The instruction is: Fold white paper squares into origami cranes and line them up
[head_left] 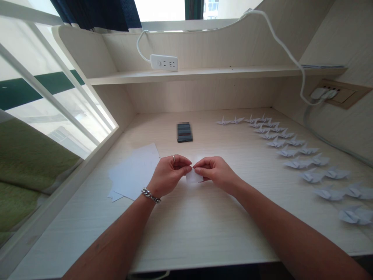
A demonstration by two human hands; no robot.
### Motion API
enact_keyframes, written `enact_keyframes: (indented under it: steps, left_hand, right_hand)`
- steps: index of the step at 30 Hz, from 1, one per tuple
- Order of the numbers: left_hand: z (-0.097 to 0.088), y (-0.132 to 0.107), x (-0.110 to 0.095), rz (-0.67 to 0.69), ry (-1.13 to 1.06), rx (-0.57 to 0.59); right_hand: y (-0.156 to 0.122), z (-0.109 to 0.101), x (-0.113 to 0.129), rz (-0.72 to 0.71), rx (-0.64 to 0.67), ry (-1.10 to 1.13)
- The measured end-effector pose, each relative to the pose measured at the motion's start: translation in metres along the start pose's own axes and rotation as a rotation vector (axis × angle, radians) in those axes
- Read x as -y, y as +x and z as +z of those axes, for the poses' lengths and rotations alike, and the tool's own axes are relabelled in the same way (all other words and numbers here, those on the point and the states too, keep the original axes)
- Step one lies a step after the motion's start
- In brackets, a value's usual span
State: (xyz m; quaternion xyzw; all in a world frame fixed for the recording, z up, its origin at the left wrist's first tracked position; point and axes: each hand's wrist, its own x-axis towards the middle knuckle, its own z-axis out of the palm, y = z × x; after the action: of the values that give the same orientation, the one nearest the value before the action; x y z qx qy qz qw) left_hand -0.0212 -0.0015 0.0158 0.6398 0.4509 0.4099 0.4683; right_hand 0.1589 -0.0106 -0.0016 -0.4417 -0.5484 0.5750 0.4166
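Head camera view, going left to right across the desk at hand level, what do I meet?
loose white paper sheets → left hand → small white paper piece → right hand → rows of folded paper cranes

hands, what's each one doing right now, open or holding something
Left hand: closed, pinching a small piece of white paper.
Right hand: closed, pinching the same paper from the other side.
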Motion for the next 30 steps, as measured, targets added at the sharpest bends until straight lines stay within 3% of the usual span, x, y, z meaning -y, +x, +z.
enact_keyframes:
  steps: [4,15,20,26,30]
  left_hand:
    - [0.0,0.0,0.0,0.008,0.024,-0.006]
    - [0.001,-0.001,0.002,0.061,0.14,0.017]
    - [0.004,-0.002,0.004,0.076,0.174,0.028]
    - [0.004,-0.004,0.0,0.05,0.108,0.055]
    - [0.0,-0.003,-0.006,0.03,0.04,0.085]
  right_hand:
    - [0.0,-0.001,-0.001,0.061,0.0,0.052]
    - [0.001,0.001,-0.002,0.014,-0.024,-0.098]
    - [0.001,0.001,-0.005,0.027,0.027,-0.258]
    - [-0.001,0.0,-0.002,-0.091,-0.005,-0.365]
    - [-0.001,-0.001,-0.001,-0.092,-0.008,-0.327]
